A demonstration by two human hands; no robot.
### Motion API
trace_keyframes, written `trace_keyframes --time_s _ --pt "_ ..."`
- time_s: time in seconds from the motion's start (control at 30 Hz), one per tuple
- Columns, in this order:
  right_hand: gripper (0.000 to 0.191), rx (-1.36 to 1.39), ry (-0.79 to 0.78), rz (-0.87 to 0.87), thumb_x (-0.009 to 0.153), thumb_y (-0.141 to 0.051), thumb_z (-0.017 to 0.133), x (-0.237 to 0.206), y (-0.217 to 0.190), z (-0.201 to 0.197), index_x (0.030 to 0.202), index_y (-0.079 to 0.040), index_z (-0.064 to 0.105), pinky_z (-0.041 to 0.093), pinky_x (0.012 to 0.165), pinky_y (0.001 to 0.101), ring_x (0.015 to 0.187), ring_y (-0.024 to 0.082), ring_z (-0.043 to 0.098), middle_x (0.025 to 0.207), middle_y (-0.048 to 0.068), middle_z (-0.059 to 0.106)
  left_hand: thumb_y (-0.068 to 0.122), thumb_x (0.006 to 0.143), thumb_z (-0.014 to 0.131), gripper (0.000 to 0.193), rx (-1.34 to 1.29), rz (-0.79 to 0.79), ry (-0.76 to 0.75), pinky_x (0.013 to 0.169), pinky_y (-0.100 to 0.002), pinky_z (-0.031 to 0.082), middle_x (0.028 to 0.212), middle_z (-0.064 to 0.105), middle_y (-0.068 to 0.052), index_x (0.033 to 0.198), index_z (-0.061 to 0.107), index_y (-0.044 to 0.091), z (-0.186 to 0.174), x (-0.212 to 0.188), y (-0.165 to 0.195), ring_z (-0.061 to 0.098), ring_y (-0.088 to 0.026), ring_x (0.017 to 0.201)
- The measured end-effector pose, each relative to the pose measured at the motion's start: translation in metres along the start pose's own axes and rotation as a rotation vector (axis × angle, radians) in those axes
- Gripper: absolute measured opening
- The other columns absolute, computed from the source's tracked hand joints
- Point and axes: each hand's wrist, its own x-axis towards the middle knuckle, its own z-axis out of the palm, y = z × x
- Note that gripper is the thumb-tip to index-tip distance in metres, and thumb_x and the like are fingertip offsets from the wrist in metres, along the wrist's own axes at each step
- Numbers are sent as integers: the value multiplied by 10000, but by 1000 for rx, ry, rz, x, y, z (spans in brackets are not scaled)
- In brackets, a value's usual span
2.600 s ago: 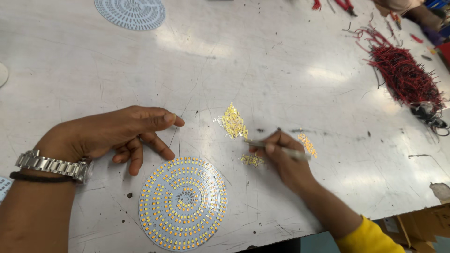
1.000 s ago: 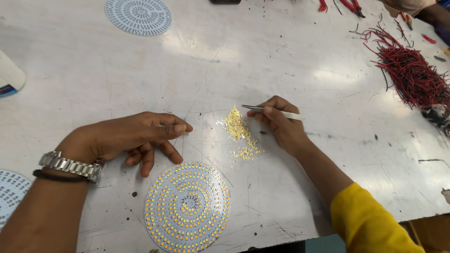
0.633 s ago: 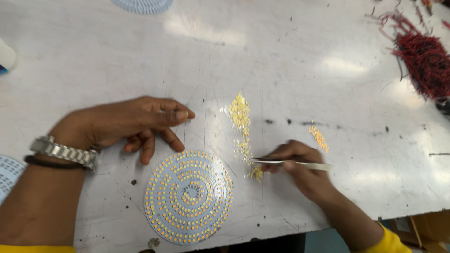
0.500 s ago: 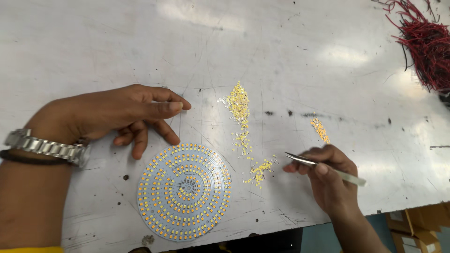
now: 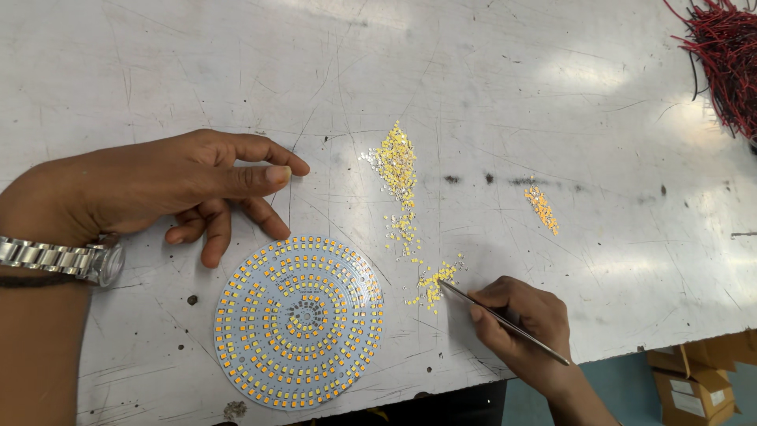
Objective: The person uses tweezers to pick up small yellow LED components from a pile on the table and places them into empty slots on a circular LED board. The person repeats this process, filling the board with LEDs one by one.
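Tweezers (image 5: pixel 505 323) in right hand (image 5: pixel 524 323) near table edge (image 5: pixel 615 351), chip trail (image 5: pixel 430 285) at tips

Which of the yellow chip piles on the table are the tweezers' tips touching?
The small lowest pile, just right of the round LED board. The right hand's tweezers touch it; the other piles lie farther up the table.

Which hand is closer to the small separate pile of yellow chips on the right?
Right. The right hand sits below the small pile; the left hand rests far across the table.
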Motion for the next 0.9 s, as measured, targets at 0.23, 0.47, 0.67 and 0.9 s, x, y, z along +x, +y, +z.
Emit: trace_keyframes --time_s 0.23,0.47,0.67,0.9 --pt "154 -20 4 11 800 -111 777 6 -10 1 874 2 701 441 474 202 519 49 576 721 34 707 848 592 655 1035 10 2 12 297 -253 358 881 802 -178 1378 614 176 1 -1 1 658 -197 334" --pt "147 20 17 39 815 -117 773 5 -6 1 861 -2 694 429 478 201 527 49 570 703 31 699 854 587 654 1041 10 -1 20 298 -255 362 882 801 -180 1376 621 175 1 0 0 658 -200 334" --pt "128 6 31 63 812 -101 766 4 -3 2 861 -3 701 431 473 206 526 43 570 683 21 693 849 593 654 1038 13 -3 13 298 -260 367 885 802 -182 1383 611 177 0 1 -1 662 -201 338" --pt "113 3 33 58 798 -92 769 1 -5 -2 821 -9 696 411 466 210 500 50 547 664 26 687 851 589 652 1036 11 4 7 304 -257 367 896 806 -167 1377 613 180 1 -2 2 662 -195 341"
